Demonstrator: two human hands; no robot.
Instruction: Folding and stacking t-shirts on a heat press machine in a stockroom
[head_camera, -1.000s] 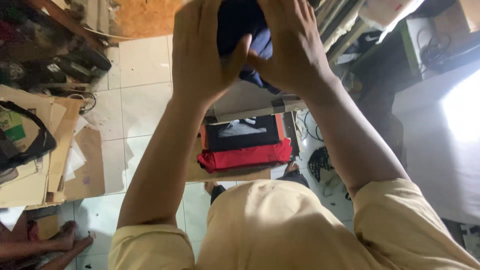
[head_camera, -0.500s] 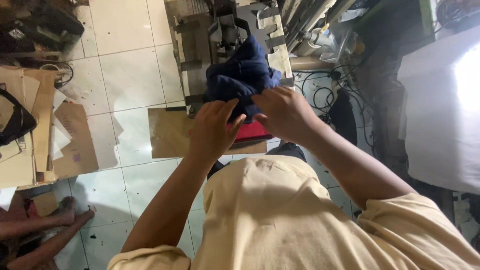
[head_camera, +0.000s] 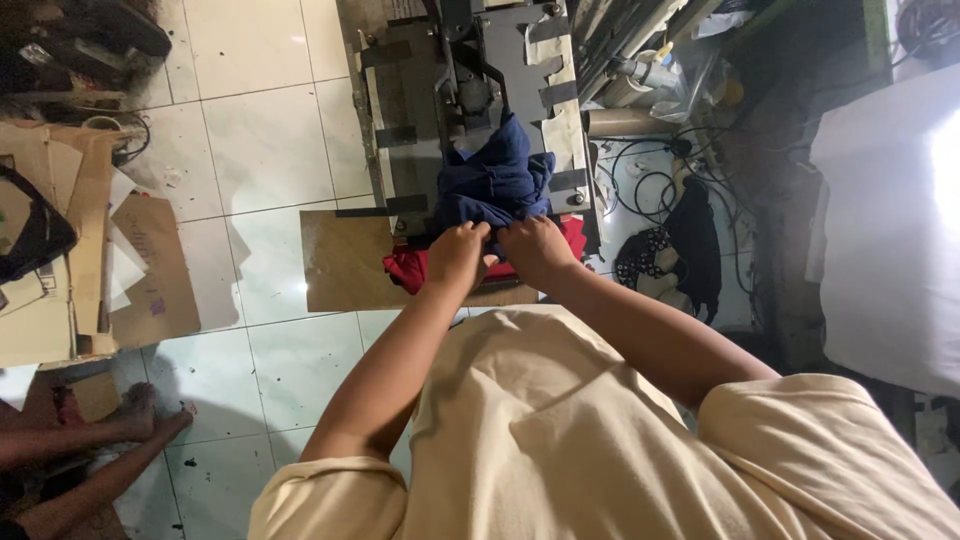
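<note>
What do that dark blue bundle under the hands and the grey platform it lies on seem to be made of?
The dark blue bundle looks like soft matte cloth: it folds and bunches where the left hand and right hand press it. The grey platform seems to be rigid metal, dull and scuffed, with dark tape strips; I cannot be certain.

Matt navy cloth (head_camera: 495, 180) is seen on a dull grey metal press (head_camera: 400, 110); glossy white tiles are shown on the floor (head_camera: 255, 120), with rough brown cardboard (head_camera: 345, 260).

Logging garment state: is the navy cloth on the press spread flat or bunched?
Bunched: the navy cloth lies in folds on the machine, its near edge under both hands.
</note>
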